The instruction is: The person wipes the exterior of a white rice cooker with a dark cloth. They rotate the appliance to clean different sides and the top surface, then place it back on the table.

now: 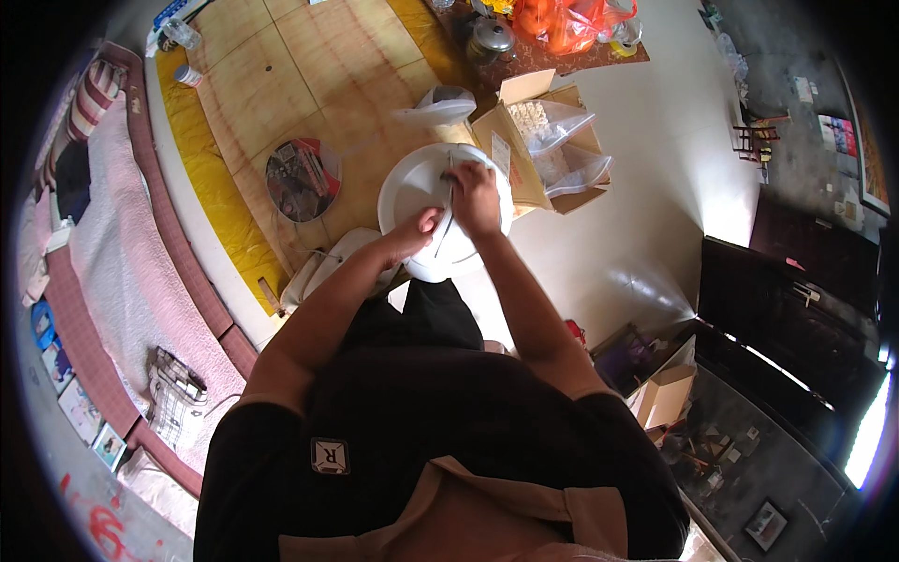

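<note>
Close before me is a round white container, apparently plastic, with a broad rim. A thin dark line, perhaps a slit or a lid's edge, crosses its middle. My left hand reaches in from the left, its fingers curled at that line. Over the right half is my right hand, fingers bent and pinched beside a small dark spot that I cannot make out. Whatever lies under the fingers is hidden. A round printed disc lies on the table, left of the container.
Right of the container stands an open cardboard box with clear plastic bags in it, one holding noodle-like blocks. A white plastic bag sits behind. Farther back are a metal pot and a red bag. A sofa lines the left.
</note>
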Available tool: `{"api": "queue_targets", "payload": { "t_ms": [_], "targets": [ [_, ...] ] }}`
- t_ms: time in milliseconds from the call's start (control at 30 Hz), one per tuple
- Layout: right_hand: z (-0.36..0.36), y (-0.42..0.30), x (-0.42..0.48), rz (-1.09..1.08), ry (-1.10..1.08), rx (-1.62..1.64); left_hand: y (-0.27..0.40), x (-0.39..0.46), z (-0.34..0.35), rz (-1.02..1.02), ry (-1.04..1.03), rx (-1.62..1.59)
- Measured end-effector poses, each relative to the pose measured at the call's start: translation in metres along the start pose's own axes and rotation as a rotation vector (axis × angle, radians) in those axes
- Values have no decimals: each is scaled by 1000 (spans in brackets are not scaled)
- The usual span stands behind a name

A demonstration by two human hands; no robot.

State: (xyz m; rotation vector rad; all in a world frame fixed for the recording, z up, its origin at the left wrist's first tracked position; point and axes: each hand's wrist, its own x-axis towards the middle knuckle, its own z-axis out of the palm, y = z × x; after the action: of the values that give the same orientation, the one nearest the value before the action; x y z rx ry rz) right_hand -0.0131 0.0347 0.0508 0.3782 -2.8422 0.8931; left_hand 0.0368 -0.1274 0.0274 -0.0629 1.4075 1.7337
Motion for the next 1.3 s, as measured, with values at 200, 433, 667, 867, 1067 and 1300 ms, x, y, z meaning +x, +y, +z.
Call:
{"api": "queue_targets", "payload": {
  "t_ms": [200, 433, 667, 867, 1067, 1300],
  "targets": [
    [1, -33, -73, -141, -35, -12, -33, 8, -23, -58, 77, -499],
    [5, -37, -89, -185, -35, 39, -19, 1, -10, -69, 113, -490],
    [9, -26, -73, -157, 134, -115, -21, -21, 11, 9, 253, -157],
    [-8, -49, -155, 62, -112, 262, -22, -16, 26, 552, 505, 550],
    [-37, 43, -16, 195, 215, -53, -10, 7, 41, 516, 398, 965],
    [-22, 48, -65, 189, 79, -63, -4, 5, 40, 163, 301, 978]
  ]
}}
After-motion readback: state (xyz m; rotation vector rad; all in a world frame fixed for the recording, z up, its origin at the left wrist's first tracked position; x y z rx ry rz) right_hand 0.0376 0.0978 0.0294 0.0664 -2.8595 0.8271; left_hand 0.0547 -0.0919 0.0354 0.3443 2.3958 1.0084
